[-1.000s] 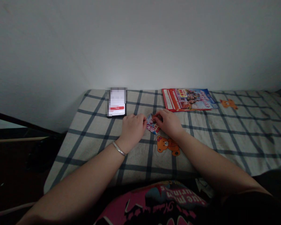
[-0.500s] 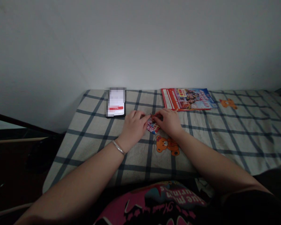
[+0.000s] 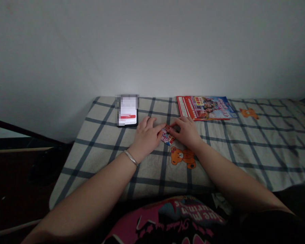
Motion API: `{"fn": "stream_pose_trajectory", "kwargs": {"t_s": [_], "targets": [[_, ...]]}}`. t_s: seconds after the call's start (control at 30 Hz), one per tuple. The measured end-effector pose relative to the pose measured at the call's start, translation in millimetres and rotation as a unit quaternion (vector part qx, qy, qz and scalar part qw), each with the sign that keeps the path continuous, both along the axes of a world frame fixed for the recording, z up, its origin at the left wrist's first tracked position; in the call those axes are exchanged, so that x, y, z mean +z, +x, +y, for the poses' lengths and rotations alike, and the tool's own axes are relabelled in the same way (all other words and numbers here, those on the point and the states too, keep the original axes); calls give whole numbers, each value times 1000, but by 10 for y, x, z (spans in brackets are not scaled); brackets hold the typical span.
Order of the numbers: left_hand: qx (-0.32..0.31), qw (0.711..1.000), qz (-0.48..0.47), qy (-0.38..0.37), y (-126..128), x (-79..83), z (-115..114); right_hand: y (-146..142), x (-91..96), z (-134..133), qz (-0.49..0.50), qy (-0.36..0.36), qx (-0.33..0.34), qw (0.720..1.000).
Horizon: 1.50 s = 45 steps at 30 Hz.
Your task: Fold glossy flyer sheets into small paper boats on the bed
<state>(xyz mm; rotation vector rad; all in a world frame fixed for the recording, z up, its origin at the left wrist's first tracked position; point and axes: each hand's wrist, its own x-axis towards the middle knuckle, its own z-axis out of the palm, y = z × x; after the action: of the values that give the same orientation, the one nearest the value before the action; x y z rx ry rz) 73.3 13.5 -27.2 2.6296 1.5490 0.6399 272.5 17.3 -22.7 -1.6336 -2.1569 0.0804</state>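
Observation:
Between my hands a small folded piece of printed paper, purple, red and blue, lies on the checked cloth. My left hand, with a bangle at the wrist, has its thumb and index finger on the paper's left and top edges; its other fingers are spread over the cloth. My right hand pinches the paper's upper right corner between thumb and fingers. The fingertips of both hands almost meet there and hide part of the paper.
A phone with a lit screen lies beyond my left hand. Several printed flyers are stacked beyond my right hand. The checked tablecloth with printed bears covers the table up to a pale wall.
The whole view has shifted slightly. The middle fingers of my left hand are a little more spread, and both hands stay at the folded paper.

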Motion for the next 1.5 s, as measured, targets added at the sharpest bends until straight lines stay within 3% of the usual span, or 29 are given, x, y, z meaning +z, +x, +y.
{"fn": "stream_pose_trajectory", "kwargs": {"t_s": [0.6, 1.23, 1.5], "targets": [[0, 1000, 22, -18, -9, 17, 36, 93, 17, -15, 1, -40, -7, 999], [-3, 999, 30, -13, -16, 14, 19, 125, 158, -132, -78, -9, -52, 996], [-5, 999, 32, -14, -24, 22, 16, 153, 153, -115, -73, -33, -33, 996]]}}
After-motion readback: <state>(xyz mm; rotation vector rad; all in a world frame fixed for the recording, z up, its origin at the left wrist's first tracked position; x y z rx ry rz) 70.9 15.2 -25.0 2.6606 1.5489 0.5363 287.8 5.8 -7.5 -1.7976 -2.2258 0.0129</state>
